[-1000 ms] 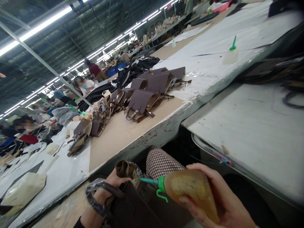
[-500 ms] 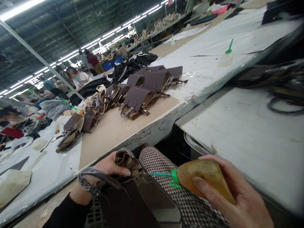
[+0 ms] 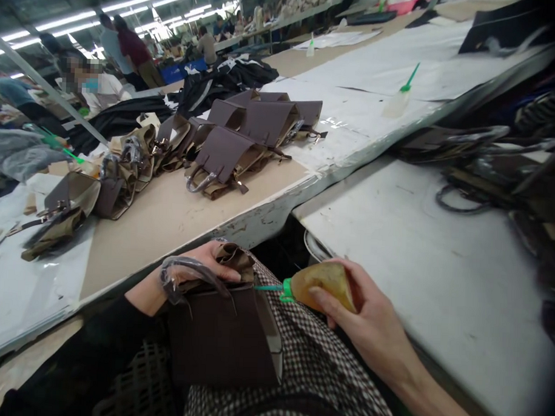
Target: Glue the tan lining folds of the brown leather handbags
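Observation:
A dark brown handbag [image 3: 222, 339] rests on my lap over checked cloth [image 3: 317, 361]. Its plastic-wrapped handle [image 3: 188, 271] loops over my left wrist. My left hand [image 3: 207, 260] is closed on the bag's bunched tan lining [image 3: 234, 261] at the top edge. In my right hand [image 3: 351, 295] is a squeeze bottle [image 3: 323, 285] of amber liquid, probably glue, lying sideways. The green nozzle [image 3: 270, 288] of the bottle points left, its tip at the bag's upper right edge; whether it touches cannot be made out.
Several brown bags [image 3: 234, 152] lie on the long worktable [image 3: 168, 222] ahead. A white bottle with a green nozzle [image 3: 399, 100] stands further back. On my right is a white-topped table [image 3: 417, 237] with more dark bags [image 3: 488, 167]. A masked co-worker [image 3: 99, 89] is at far left.
The view has shifted, so the table goods appear further left. The handbag sits more upright, and the bottle has come closer to its edge. Both hands keep their holds.

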`<state>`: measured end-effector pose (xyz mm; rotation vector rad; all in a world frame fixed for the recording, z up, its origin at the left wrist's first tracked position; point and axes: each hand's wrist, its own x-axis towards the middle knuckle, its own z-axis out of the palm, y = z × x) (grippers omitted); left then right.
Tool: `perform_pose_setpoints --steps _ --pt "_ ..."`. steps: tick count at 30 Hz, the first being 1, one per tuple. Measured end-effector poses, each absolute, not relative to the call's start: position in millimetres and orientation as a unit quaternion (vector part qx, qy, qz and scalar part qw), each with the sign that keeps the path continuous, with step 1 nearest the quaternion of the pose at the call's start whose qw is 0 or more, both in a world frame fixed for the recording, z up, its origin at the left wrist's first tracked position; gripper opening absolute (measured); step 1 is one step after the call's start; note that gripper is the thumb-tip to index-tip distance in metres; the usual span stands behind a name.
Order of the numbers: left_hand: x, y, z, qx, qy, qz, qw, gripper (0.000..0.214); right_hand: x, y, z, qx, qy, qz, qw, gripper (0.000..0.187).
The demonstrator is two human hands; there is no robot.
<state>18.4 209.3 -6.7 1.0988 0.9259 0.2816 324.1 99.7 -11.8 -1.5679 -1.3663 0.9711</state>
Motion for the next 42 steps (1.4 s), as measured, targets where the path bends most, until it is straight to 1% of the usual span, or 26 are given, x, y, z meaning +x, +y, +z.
perform_pose_setpoints --steps 3,5,8,14,17,20,26,36,42 --pt "20 212 -10 0.498 0.42 0.125 0.748 0.04 320 110 -17 -0.626 -0.535 0.404 0.399 0.051" --pt "19 212 -11 0.497 0.421 0.124 0.749 0.037 319 115 -20 -0.623 -0.547 0.395 0.395 0.052" --pt "17 212 -14 0.495 0.428 0.126 0.745 0.035 320 117 -21 -0.624 -0.569 0.373 0.385 0.051" --pt "16 210 -17 0.516 0.439 0.125 0.725 0.047 324 114 -17 -0.616 -0.608 0.363 0.345 0.042" --pt "18 207 -16 0.513 0.441 0.119 0.727 0.044 325 110 -19 -0.611 -0.625 0.355 0.331 0.039" --pt "18 205 -16 0.511 0.435 0.116 0.732 0.041 327 105 -25 -0.609 -0.632 0.357 0.319 0.041" --pt "20 205 -17 0.538 0.435 0.128 0.71 0.043 331 95 -35 -0.61 -0.64 0.379 0.272 0.039" --pt "27 199 -11 0.546 0.436 0.117 0.706 0.038 333 87 -39 -0.608 -0.664 0.381 0.213 0.034" --pt "27 193 -5 0.568 0.432 0.105 0.692 0.046 338 87 -39 -0.639 -0.62 0.404 0.21 0.03"
